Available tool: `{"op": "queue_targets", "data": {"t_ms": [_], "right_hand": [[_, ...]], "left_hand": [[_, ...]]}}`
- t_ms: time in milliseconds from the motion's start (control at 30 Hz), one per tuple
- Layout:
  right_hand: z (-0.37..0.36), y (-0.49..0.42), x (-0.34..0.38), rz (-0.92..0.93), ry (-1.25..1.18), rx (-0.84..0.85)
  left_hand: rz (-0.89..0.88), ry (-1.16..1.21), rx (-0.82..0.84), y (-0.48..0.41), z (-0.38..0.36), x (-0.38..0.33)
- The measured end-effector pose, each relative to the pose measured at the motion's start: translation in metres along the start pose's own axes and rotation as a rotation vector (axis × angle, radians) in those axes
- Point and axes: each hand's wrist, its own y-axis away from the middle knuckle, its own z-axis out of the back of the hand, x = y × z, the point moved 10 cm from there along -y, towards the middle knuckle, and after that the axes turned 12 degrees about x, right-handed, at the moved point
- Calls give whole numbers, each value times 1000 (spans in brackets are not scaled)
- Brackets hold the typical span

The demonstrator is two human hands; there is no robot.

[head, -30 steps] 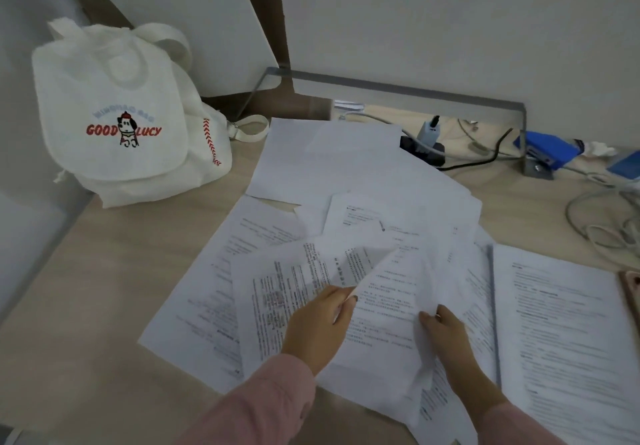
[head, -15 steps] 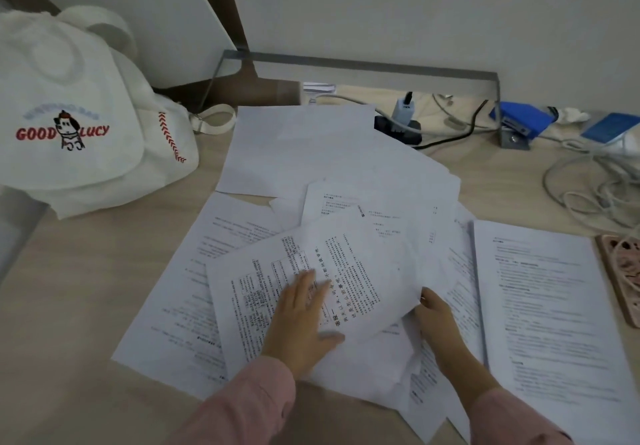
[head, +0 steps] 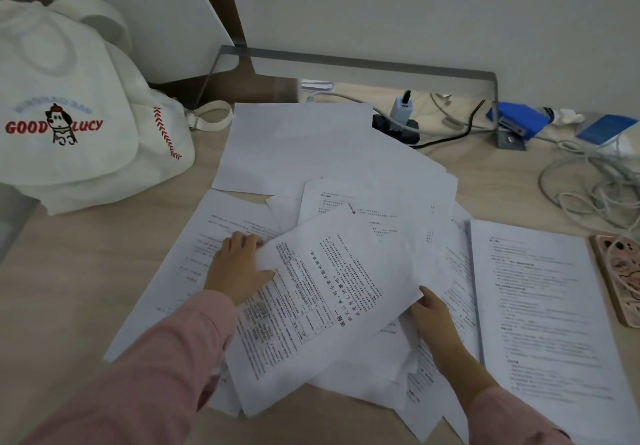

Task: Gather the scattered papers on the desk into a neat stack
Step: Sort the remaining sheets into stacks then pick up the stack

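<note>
Lays left hand (head: 235,268) flat, fingers straight, tips tucked under the left edge of the top printed sheet (head: 332,289). Pinches its near right corner with right hand (head: 434,318), fingers hidden beneath. Holds hands well apart. Has scattered papers (head: 311,154) overlapping in the middle of the wooden desk (head: 86,271), right of white tote bag (head: 69,98), left of tangled cables (head: 588,188).

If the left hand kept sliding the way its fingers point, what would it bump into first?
Probably the near edge of the large blank white paper sheet farther back. The left hand lies on a printed white sheet, fingers pointing away from the person; nothing else seems between, though depth is uncertain.
</note>
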Motion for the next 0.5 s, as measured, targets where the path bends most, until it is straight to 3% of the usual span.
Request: {"op": "queue_targets", "data": {"t_ms": [200,267,400,500], "right_hand": [[-1,-3,-3,-6,-33,34],[-1,-3,-6,-25,-63,51],[2,-5,-14,-81,-131,67],[1,-6,-14,-97,-133,84]], "left_hand": [[-36,85,3,13,7,-1],[-84,51,-136,21,32,-5],[-344,-325,-548,45,88,-44],[-514,-533,-623,55,93,-93]]}}
